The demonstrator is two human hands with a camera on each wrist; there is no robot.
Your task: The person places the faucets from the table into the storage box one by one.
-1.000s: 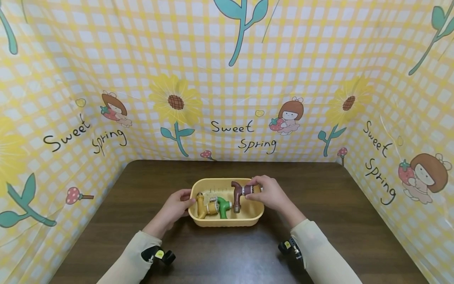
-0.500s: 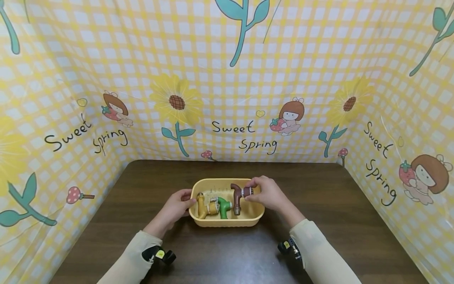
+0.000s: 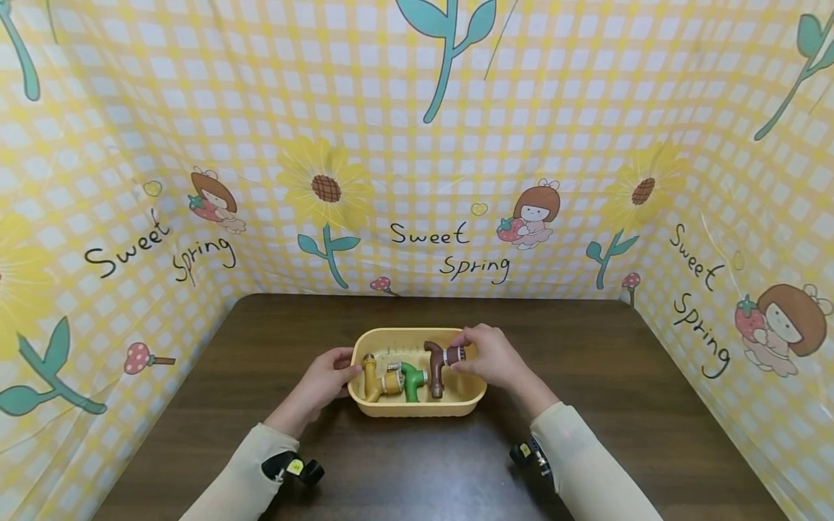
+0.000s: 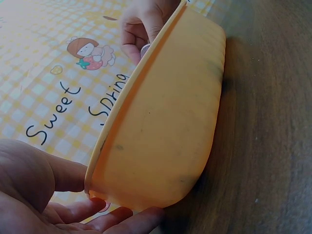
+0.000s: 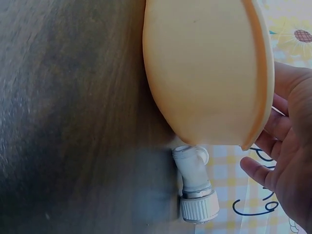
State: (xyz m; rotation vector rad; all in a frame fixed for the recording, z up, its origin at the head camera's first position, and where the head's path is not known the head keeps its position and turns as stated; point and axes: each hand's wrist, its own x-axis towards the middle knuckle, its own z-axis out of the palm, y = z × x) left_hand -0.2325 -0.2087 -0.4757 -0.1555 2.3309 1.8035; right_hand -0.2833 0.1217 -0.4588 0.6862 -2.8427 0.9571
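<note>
A pale yellow plastic basin [image 3: 417, 410] rests on the table with several pipe-like fittings inside. My left hand [image 3: 319, 380] holds its left end, the thumb at the rim [image 4: 88, 173] and the other fingers along the outer wall. Over the right end reaches my right hand [image 3: 495, 356], its thumb and fingers pinching the threaded end of a brown tap [image 3: 436, 373]. That tap lies in the basin's right half, spout toward me. Left of it are a green tap [image 3: 413, 381] and a yellow tap [image 3: 371, 383]. In the right wrist view the basin wall hides the fingertips' hold.
A white pipe fitting [image 5: 195, 183] with a ribbed collar stands on the dark wooden table [image 3: 417, 470] just beyond the basin's right end; the right hand hides it from the head view. Yellow checked cloth [image 3: 417, 159] walls in the table's back and sides.
My right hand has lowered the brown tap a little farther down into the basin, with its threaded end shifting slightly left. The left hand and basin have stayed nearly still.
</note>
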